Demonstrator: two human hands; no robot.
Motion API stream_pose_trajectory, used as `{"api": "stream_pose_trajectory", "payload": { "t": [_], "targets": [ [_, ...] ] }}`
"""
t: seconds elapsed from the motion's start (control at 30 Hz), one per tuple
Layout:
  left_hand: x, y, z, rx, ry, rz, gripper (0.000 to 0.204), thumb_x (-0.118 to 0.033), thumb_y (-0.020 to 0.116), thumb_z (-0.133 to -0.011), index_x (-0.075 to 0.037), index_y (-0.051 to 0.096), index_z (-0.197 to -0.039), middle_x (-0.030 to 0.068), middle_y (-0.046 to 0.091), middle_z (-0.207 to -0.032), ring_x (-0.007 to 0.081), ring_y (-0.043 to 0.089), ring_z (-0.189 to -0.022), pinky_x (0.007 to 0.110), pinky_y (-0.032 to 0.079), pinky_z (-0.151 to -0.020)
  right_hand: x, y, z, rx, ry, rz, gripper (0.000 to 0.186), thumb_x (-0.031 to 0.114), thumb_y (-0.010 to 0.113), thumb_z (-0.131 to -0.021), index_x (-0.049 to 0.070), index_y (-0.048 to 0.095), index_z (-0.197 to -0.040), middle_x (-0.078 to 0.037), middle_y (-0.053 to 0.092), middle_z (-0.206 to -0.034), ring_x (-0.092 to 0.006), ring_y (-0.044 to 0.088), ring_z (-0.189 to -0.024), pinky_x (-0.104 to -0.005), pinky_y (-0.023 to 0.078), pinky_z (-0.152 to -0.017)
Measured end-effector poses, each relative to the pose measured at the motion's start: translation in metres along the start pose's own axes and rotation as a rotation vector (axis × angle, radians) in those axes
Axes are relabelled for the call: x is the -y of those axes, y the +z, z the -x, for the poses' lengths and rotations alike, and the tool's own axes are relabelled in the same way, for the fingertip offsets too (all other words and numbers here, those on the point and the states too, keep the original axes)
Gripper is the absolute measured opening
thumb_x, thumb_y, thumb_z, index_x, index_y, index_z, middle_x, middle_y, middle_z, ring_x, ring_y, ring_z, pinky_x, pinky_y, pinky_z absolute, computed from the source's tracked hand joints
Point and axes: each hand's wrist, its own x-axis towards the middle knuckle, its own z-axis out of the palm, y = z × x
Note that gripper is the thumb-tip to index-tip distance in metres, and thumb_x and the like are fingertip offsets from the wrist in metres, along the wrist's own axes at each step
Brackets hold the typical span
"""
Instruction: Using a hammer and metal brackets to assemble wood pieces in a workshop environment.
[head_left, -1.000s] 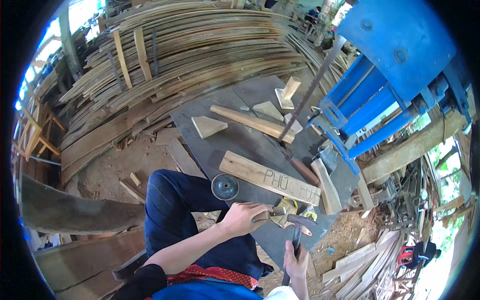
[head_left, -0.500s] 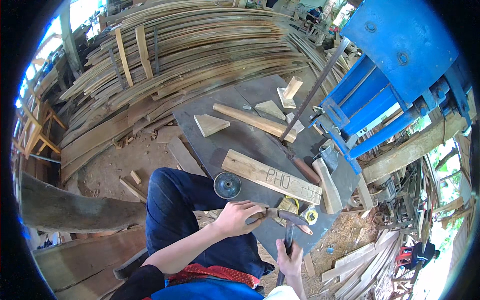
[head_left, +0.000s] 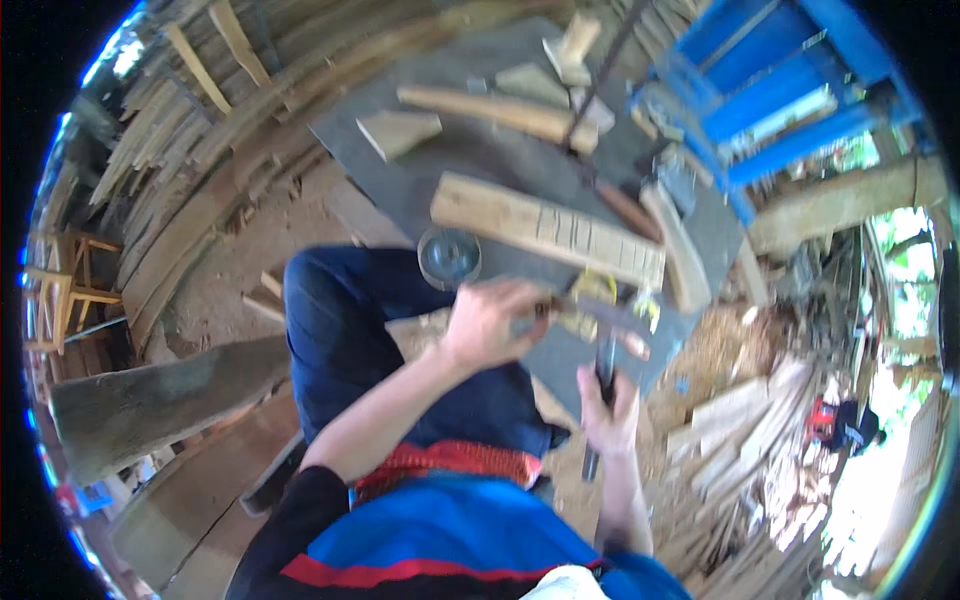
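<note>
Over the near edge of a dark metal-topped table [head_left: 500, 160], my left hand [head_left: 495, 320] is closed on a short, dark brownish piece I cannot make out, beside a hammer head [head_left: 615, 320]. My right hand [head_left: 607, 410] grips the hammer's dark handle [head_left: 605, 365] below the head. Beyond them lies a pale board [head_left: 530, 220] with hand-marked characters. A round dark metal disc [head_left: 447, 258] is left of it, and blurred yellow items [head_left: 598, 285], apparently including a tape measure, lie just behind the hammer. The picture is motion-blurred.
A blue machine [head_left: 790, 80] with a narrow blade [head_left: 590, 110] stands at right. Offcuts [head_left: 395, 130] lie on the table, long planks [head_left: 180, 130] are stacked left, and a wooden chair frame [head_left: 75, 280] stands beyond. A person in dark clothing [head_left: 855, 425] is at far right.
The whole view has tilted, so the table sits higher and more of my torso shows. Both hands keep their grips, appearing higher in the picture and slightly further right.
</note>
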Motion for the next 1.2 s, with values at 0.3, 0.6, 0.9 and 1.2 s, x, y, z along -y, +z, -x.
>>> {"api": "stream_pose_trajectory", "payload": {
  "t": [0.3,0.6,0.9,1.2],
  "targets": [
    [0.001,0.000,-0.019,0.172,-0.104,-0.075,0.030,-0.020,0.075,-0.080,-0.011,0.061,-0.106,0.0083,0.069,-0.082,0.0262,0.071,-0.073,0.036,0.055,-0.065,0.024,0.003,-0.012,0.097,-0.071,-0.040,0.025,0.018,0.070,-0.097,0.001,0.059,-0.082,-0.001,0.054,-0.057,-0.0052,0.050,-0.052,-0.0262,0.038,-0.048],
    [-0.011,0.006,-0.018,0.233,-0.071,-0.181,0.029,-0.024,0.074,-0.084,-0.011,0.061,-0.106,0.0098,0.070,-0.087,0.0297,0.072,-0.080,0.039,0.057,-0.068,0.011,0.000,-0.008,0.105,-0.077,-0.029,0.030,0.024,0.059,-0.103,0.001,0.057,-0.083,-0.001,0.053,-0.055,-0.0080,0.051,-0.049,-0.0283,0.038,-0.046],
    [-0.009,0.009,-0.022,0.220,-0.009,-0.238,0.024,-0.028,0.074,-0.089,-0.011,0.065,-0.103,0.0052,0.071,-0.096,0.0282,0.072,-0.083,0.039,0.058,-0.066,0.015,-0.005,-0.010,0.088,0.006,-0.062,0.038,0.028,0.052,-0.107,0.000,0.055,-0.081,-0.006,0.051,-0.055,-0.0123,0.051,-0.048,-0.0330,0.038,-0.046],
    [-0.003,0.010,-0.021,0.165,0.011,-0.174,0.021,-0.025,0.076,-0.088,-0.011,0.066,-0.099,0.0031,0.071,-0.099,0.0280,0.072,-0.082,0.039,0.057,-0.064,0.019,-0.009,0.001,0.015,-0.248,0.038,0.036,0.026,0.052,-0.106,-0.002,0.054,-0.082,-0.012,0.052,-0.057,-0.0263,0.055,-0.046,-0.0394,0.038,-0.047]
  ]
}}
